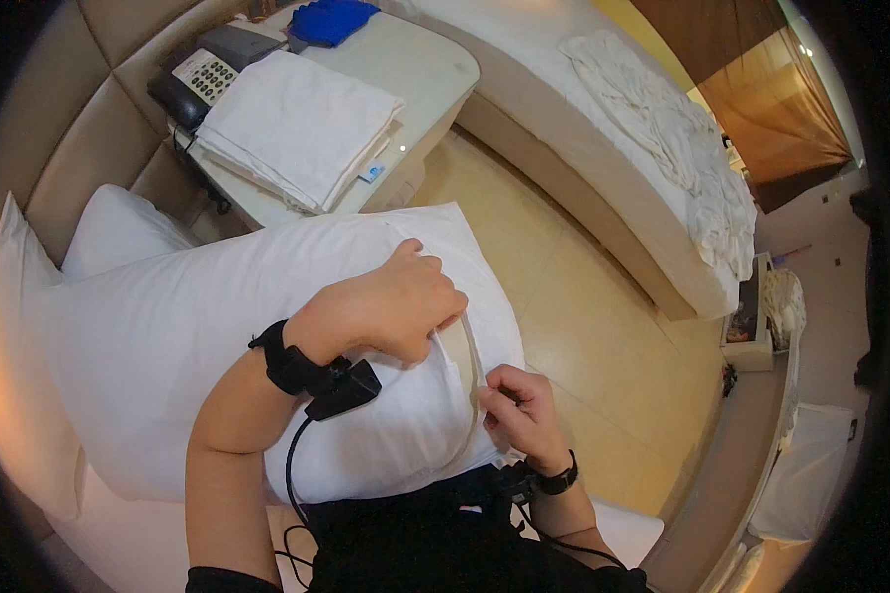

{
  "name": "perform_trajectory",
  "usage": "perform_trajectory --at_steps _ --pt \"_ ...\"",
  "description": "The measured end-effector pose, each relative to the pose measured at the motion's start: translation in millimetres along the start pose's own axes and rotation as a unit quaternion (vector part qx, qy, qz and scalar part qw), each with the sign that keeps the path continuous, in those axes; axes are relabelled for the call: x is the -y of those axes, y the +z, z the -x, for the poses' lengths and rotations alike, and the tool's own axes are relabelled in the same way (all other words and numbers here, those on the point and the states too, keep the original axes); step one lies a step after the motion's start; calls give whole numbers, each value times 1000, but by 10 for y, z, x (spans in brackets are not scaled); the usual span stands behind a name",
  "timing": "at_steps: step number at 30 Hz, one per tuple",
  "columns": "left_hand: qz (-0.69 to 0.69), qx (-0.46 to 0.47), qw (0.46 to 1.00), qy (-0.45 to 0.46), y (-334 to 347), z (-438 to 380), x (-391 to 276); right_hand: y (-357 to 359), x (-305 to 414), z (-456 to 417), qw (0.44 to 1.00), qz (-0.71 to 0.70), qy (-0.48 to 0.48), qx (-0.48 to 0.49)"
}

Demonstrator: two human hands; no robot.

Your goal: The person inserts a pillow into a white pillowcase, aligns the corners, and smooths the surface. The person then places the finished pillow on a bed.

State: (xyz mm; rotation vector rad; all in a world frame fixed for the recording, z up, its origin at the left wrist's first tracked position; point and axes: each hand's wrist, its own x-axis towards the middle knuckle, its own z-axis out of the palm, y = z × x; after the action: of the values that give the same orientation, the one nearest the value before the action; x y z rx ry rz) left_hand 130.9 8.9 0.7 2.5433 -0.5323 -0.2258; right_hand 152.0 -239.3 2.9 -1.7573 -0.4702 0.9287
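Observation:
A plump white pillow (pixel 215 319) in a white pillowcase lies before me, its open end facing right. My left hand (pixel 397 304) rests over that end, its curled fingers gripping the inner edge of the opening. Lower down, my right hand (pixel 523 411) pinches the outer hem of the pillowcase (pixel 489 311) between thumb and fingers. Between the two edges a cream strip of the pillow inside (pixel 456 348) shows. The fingertips of my left hand are partly hidden in the cloth.
Behind the pillow stands a bedside table (pixel 437 67) with folded white towels (pixel 297 118), a telephone (pixel 200 78) and a blue cloth (pixel 330 21). More pillows (pixel 122 222) lean at the padded headboard (pixel 52 89). Across the tiled floor (pixel 593 326) is another bed (pixel 519 96) with rumpled linen (pixel 645 111).

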Motion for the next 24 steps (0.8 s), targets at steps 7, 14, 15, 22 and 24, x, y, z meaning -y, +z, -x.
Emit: perform_trajectory --at_steps 7,14,15,22,24 --pt "156 -105 972 143 95 -45 61 13 -42 -12 1000 -13 3 -4" --pt "144 -170 972 77 54 -112 121 -5 -56 -12 1000 -14 -14 -5" --pt "137 -159 975 71 51 -107 131 -6 -63 -6 1000 -16 -12 -7" --pt "111 -15 994 -7 16 -7 0 -4 -53 48 998 -48 -4 -39" --pt "95 6 995 -7 24 -11 -33 -15 -67 64 996 -82 0 -47"
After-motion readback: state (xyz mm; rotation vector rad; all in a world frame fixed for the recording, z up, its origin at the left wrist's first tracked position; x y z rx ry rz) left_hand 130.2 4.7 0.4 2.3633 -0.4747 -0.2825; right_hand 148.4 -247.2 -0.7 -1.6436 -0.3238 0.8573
